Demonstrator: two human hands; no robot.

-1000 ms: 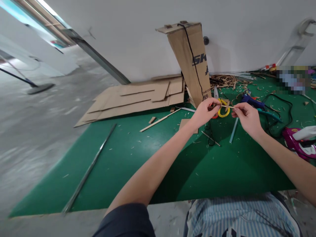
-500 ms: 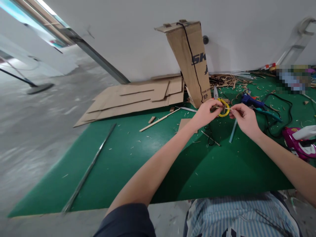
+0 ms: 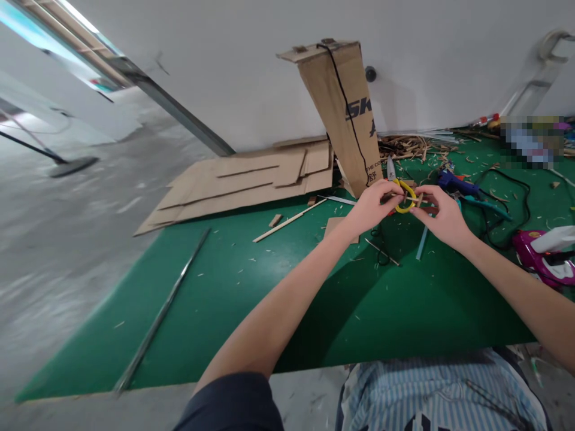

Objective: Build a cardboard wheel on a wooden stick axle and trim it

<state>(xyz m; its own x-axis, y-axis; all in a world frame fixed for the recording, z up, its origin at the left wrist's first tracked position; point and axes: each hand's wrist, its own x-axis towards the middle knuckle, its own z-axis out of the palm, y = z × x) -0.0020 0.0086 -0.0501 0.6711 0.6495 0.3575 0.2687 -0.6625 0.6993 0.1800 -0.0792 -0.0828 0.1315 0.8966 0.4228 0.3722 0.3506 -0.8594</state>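
Observation:
A thin wooden stick point(image 3: 410, 198) runs between my two hands over the green table. My left hand point(image 3: 375, 203) pinches its left end. On the other side, my right hand point(image 3: 442, 215) has its fingers closed round a small brown piece point(image 3: 419, 200) at the stick's right end. Yellow-handled scissors point(image 3: 406, 208) lie just behind and below the stick, blades pointing away. Behind my left hand a tall cardboard piece point(image 3: 348, 114) with a black cord stands upright against the wall.
Flat cardboard sheets point(image 3: 251, 179) lie at the back left. A long thin strip point(image 3: 166, 308) crosses the table's left part. A blue glue gun point(image 3: 453, 181), its cable and a magenta device point(image 3: 541, 257) are at the right. Wood scraps point(image 3: 404, 147) are heaped at the back.
My right hand has turned slightly and its fingers now close round a small brown piece at the stick's end. My left hand has barely moved.

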